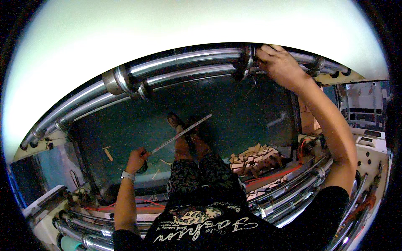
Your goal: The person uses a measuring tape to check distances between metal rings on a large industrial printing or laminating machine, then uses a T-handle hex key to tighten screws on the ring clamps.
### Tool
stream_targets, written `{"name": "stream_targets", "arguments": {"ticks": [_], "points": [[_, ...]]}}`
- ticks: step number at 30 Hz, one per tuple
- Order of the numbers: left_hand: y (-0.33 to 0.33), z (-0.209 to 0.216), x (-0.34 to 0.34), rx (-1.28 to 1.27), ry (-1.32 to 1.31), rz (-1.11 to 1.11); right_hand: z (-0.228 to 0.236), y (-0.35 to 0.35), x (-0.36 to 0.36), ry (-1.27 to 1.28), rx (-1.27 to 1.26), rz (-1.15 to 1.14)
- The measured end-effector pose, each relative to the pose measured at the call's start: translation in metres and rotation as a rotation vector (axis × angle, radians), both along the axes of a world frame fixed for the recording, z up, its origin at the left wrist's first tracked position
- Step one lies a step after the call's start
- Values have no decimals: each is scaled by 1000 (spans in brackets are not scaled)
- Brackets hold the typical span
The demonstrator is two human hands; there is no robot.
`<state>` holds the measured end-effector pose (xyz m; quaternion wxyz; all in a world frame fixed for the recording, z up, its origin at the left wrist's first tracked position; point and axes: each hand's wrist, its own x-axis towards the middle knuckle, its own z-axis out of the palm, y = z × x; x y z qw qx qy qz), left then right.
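In my left hand [137, 160] is a tape measure, its case mostly covered by the closed fingers. The pale blade [180, 134] sticks out stiffly up and to the right, over my legs, with its free end in the air. My right hand [281, 66] reaches far forward to the upper of two shiny metal shafts [188, 57]. Its fingers curl over the shaft against a dark metal collar [244, 62]; the fingertips are partly hidden. Farther left on the shafts sits another collar [117, 80], apart from both hands.
A big bright white surface [197, 21] curves above the shafts. Cardboard-coloured scraps [255, 159] are heaped on the dark floor to the right of my legs, and a small strip [109, 154] lies at left. More metal shafts [293, 192] and red cords [272, 173] run close beside me.
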<state>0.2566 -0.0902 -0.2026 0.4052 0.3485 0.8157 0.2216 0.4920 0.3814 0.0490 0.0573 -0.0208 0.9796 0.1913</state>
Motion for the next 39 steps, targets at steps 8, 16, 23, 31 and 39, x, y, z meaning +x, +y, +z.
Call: {"name": "stream_targets", "arguments": {"ticks": [8,16,23,31,39], "points": [[0,-14,2,40,-46,-2,8,-9,-8,-80,69,10],[-4,-24,1,68,-55,0,-33,22,23,19,-70,-315],[7,-14,-1,-6,-68,-7,-108,-32,18,864,-430,-744],[2,-4,-3,99,96,-36,-115,-31,18,905,-418,-835],[0,-3,-13,149,56,8,-130,-40,6,1108,-753,-895]]}}
